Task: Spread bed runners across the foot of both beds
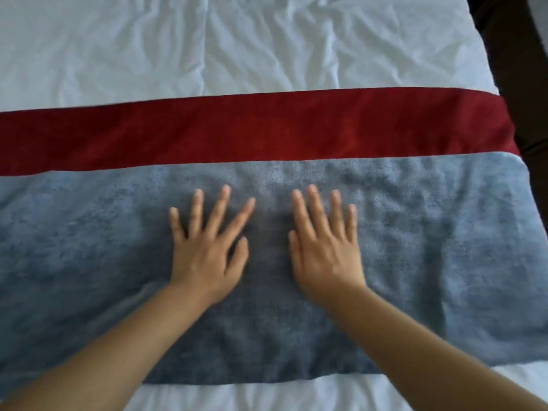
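While flat on the runner [415, 232] — both hands [207, 256] lie spread.

You are seeing nothing readable here: neither the bed runner [415, 262] nor the white bedding [267, 40] is showing any text, label, brand, number or sign.
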Action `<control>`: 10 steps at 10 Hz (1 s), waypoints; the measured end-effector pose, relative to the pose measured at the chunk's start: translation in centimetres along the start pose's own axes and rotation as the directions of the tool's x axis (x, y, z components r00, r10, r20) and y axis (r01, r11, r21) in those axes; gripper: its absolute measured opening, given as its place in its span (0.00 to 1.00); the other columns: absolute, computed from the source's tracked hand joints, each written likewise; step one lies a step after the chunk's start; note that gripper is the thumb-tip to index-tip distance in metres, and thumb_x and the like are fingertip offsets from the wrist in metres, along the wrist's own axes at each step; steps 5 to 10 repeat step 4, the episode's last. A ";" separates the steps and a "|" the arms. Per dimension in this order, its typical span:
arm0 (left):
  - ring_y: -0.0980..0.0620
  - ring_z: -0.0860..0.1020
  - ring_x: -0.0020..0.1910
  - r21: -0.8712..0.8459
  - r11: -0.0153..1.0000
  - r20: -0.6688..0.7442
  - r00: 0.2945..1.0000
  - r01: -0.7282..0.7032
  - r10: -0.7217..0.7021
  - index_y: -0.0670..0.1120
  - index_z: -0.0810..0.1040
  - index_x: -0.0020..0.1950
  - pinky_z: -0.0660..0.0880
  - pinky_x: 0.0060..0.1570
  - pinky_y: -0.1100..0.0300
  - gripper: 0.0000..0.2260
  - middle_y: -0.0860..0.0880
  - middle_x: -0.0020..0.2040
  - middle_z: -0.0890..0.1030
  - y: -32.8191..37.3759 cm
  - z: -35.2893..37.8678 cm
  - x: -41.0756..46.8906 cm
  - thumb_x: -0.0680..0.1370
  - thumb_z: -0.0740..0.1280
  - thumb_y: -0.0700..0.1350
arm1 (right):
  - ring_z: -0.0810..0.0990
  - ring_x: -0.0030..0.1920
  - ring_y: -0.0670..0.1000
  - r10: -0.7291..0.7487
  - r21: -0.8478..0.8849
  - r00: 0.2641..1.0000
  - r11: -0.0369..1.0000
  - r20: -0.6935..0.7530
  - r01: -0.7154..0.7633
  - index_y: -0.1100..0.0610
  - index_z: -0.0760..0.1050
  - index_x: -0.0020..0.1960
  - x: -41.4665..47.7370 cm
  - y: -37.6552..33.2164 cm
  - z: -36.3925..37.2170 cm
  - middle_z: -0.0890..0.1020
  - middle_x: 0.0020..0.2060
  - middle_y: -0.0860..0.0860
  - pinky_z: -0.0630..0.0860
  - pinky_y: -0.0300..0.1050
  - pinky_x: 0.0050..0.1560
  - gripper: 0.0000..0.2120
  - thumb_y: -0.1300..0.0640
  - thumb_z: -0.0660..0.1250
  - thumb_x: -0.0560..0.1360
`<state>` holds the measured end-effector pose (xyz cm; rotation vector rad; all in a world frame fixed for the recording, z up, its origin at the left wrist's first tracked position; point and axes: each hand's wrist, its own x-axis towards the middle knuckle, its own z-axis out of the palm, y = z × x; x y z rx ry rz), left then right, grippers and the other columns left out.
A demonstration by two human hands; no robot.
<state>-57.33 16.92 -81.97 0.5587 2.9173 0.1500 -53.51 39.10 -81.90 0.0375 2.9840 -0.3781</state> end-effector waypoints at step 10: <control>0.43 0.49 0.83 0.066 0.998 0.295 0.955 0.007 -0.027 0.67 0.45 0.81 0.42 0.76 0.30 0.28 0.55 0.84 0.49 3.1 -1.7 1.0 0.81 0.44 0.68 | 0.40 0.81 0.48 -0.100 0.057 0.958 0.995 0.268 0.088 0.54 0.44 0.82 -0.1 -1.4 -1.0 0.44 0.82 0.48 0.41 0.52 0.80 0.33 0.41 0.46 0.82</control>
